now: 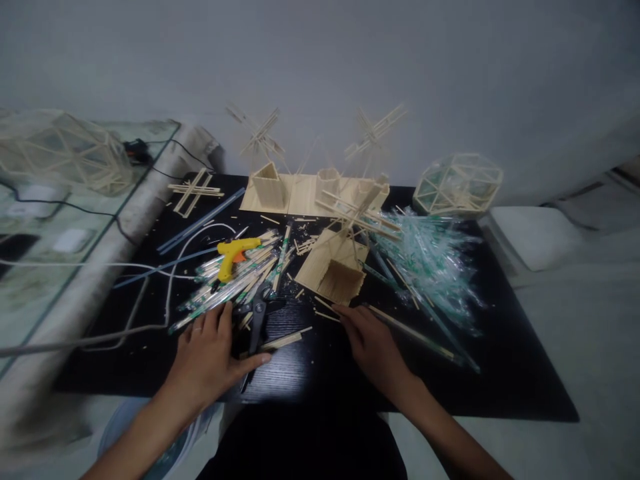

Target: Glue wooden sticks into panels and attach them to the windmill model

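Observation:
My left hand lies open at the table's near left, thumb spread toward the black-handled cutters. Its fingertips rest by a heap of wrapped chopsticks, with a yellow glue gun on top. My right hand is low over the table right of centre, fingers stretched out. Its fingertips meet the ends of thin wooden sticks; I see no firm grip on them. Just beyond stands a wooden windmill model with crossed stick blades. Short cut sticks lie between my hands.
More stick-built windmills on wooden bases line the back. Crumpled clear-and-green wrappers pile at right, near a faceted stick frame. A cable crosses from the left glass table. A bucket sits below.

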`<state>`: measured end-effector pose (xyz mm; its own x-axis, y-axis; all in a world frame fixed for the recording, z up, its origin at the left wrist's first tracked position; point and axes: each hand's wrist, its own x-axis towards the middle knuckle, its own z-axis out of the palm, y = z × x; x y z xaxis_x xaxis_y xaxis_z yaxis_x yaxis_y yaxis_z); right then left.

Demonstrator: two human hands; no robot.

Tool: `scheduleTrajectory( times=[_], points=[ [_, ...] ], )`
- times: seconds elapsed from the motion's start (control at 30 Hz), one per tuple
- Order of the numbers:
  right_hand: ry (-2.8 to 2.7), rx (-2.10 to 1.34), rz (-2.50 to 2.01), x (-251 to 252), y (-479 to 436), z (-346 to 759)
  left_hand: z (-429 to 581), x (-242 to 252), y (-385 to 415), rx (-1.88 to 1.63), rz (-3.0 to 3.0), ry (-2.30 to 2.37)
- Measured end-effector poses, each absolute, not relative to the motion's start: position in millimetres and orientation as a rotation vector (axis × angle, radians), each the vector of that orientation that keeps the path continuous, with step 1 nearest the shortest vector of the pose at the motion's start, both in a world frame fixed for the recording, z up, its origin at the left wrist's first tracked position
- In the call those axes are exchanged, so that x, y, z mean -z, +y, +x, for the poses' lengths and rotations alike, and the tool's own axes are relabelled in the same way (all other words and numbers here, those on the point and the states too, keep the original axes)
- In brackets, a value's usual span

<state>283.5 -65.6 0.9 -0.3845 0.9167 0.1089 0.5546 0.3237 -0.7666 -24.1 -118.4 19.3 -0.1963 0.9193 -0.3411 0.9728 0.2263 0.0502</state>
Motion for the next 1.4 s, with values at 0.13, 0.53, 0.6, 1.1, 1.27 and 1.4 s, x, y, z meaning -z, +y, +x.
scheduleTrajectory(
  times=[0.13, 0.53, 0.6, 1.1, 1.27, 1.4],
  points=[
    [-2.026, -0.871, -1.293, -0.9, -66.5, 284.6, -22.7, -22.0, -122.0, 0.305, 1.730, 2.209],
    [-1.837, -1.020, -1.360, -12.3, -68.0, 283.6, -44.6, -24.0, -115.7, 0.110, 1.863, 2.266],
    [-1.826, -1.040, -1.347, -13.4, -68.0, 282.3, -51.0, -23.3, -117.2, -0.001, 1.853, 2.277],
    [-1.992, -1.006, -1.109, -22.8, -71.1, 281.6, 7.5, -16.9, -113.5, -0.665, 2.038, 1.690],
    [-1.973, -1.062, -1.084, -19.5, -71.5, 284.9, 11.3, -19.9, -112.1, -0.621, 1.997, 1.643],
    [-1.941, -1.130, -1.084, -15.1, -71.0, 286.6, 16.8, -18.5, -112.3, -0.618, 1.951, 1.657]
  ],
)
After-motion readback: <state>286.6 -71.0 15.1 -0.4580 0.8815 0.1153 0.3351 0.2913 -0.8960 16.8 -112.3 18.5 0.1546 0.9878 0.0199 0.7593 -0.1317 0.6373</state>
